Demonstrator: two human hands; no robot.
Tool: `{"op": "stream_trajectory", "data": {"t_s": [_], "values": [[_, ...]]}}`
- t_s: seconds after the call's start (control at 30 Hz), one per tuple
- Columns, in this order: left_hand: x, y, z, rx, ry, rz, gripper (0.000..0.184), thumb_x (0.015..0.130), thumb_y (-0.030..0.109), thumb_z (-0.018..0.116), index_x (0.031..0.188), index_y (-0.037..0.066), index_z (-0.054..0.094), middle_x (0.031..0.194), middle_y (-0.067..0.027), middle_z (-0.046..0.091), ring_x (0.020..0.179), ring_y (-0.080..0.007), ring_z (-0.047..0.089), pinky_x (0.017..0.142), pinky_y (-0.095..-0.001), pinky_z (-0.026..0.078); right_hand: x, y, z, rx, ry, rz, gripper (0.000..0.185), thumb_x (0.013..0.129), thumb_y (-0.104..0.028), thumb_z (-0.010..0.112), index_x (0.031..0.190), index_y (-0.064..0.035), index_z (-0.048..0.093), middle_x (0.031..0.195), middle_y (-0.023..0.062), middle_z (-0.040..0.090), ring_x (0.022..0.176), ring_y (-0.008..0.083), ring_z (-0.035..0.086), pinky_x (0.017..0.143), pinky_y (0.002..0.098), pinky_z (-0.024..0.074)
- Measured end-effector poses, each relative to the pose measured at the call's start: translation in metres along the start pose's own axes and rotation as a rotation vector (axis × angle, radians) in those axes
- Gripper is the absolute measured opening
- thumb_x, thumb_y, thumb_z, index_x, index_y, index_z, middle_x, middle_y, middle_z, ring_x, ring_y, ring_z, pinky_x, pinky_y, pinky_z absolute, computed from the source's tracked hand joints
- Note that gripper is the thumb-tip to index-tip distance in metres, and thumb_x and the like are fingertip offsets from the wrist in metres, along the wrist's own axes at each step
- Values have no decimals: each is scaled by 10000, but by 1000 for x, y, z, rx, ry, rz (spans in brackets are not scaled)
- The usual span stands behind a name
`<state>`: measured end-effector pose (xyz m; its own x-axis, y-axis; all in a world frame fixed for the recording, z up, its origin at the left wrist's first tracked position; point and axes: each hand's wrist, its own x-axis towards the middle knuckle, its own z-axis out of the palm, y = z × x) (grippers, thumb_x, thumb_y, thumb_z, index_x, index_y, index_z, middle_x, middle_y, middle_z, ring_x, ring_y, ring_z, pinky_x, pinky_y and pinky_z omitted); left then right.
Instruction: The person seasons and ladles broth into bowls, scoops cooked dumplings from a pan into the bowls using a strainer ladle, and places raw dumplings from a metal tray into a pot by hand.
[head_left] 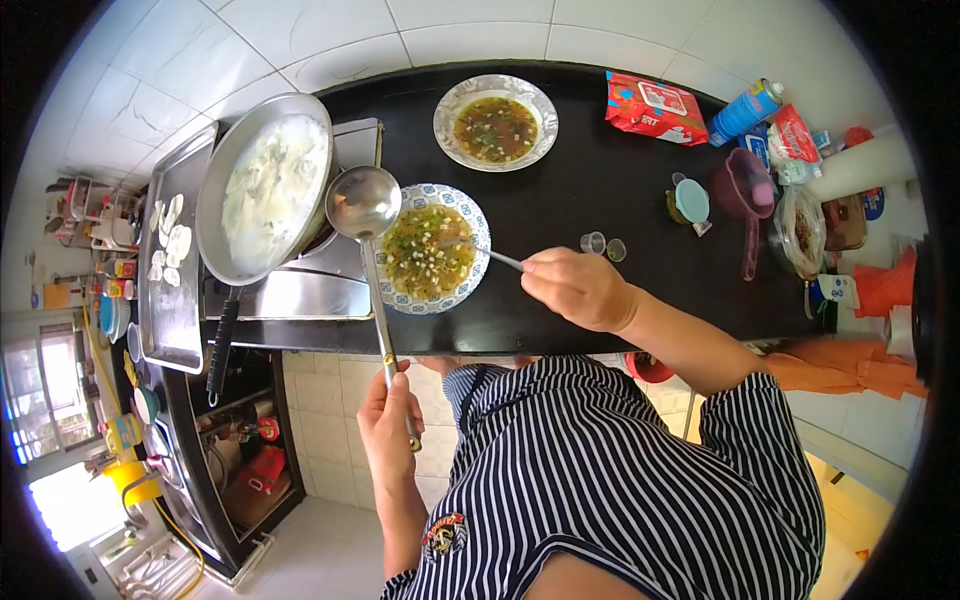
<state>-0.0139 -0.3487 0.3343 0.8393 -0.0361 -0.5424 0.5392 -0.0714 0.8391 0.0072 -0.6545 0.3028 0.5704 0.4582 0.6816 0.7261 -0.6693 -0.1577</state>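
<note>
My left hand (390,418) is wrapped round the long handle of a metal ladle (364,202). Its round bowl is raised between the pan and the near soup bowl. A thin metal spoon (503,260) is gripped in my right hand (578,288), its far end dipping into the broth. That broth, topped with chopped green onion and small white bits, fills a blue-patterned bowl (482,270). Farther back stands a second patterned bowl (545,98) of darker broth with greens. At the left, a long-handled pan (207,225) holds cloudy white liquid with pale pieces, perhaps dumplings.
Left of the pan lies a metal tray (180,325) with several pale dumpling-like pieces. A red packet (655,108), a blue can (745,112) and a purple dipper (745,185) stand at the back right. Two small clear cups (593,243) sit right of the near bowl.
</note>
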Motion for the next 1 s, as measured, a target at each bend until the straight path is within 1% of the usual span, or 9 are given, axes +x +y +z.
{"op": "stream_trajectory", "data": {"t_s": [0.1,0.13,0.2,0.3,0.4,0.5,0.67,0.73,1.0], "values": [[1,-3,3,-18,5,8,306,984,283,543,1141,32,623,571,17,487,429,-47,408,400,-188,289,-8,6,-10,23,218,423,163,778,17,681,911,-47,612,845,118,620,766,260,645,639,338,533],[1,-3,4,-30,13,10,302,984,277,542,1141,32,624,572,17,487,426,-46,408,397,-189,289,-15,11,-16,51,261,629,137,817,24,665,915,-48,604,851,112,637,759,235,667,668,323,550],[0,-3,8,-8,24,9,298,984,272,543,1140,33,625,574,17,487,427,-45,409,394,-190,290,-24,23,-20,621,713,1115,107,862,15,647,941,-12,579,877,109,634,791,220,685,738,325,579],[-1,-3,11,15,36,16,292,983,265,544,1139,33,629,577,19,484,427,-43,408,390,-191,294,-58,53,-40,769,1018,1380,125,900,-2,621,972,56,536,949,151,605,855,265,683,842,347,592],[-1,-6,14,8,18,22,285,983,259,545,1137,35,631,579,23,476,431,-39,409,392,-187,303,-97,75,-44,839,1143,1471,122,906,4,613,969,60,526,975,160,595,909,284,672,896,359,585],[1,-6,17,3,16,25,282,985,258,542,1134,36,633,580,23,473,438,-39,411,396,-185,308,-119,93,-35,896,1212,1402,124,904,14,611,972,62,519,994,161,584,945,296,661,929,359,571],[-5,0,25,32,14,20,285,982,261,548,1129,32,632,576,18,484,443,-44,415,407,-189,315,-141,107,-15,1046,1228,1404,116,911,26,591,985,72,514,1029,156,564,997,304,641,959,359,554],[-7,1,27,32,9,12,283,979,261,551,1125,31,630,573,13,494,448,-50,420,418,-193,322,-152,109,-8,1047,1251,1488,124,914,33,579,1005,82,511,1029,155,563,996,305,641,954,354,556],[-14,-1,29,26,19,6,298,983,273,545,1129,26,626,580,24,488,436,-42,421,396,-182,302,-168,110,1,812,1062,1705,200,905,23,589,1069,114,521,1054,187,578,947,288,660,899,347,582]]}}
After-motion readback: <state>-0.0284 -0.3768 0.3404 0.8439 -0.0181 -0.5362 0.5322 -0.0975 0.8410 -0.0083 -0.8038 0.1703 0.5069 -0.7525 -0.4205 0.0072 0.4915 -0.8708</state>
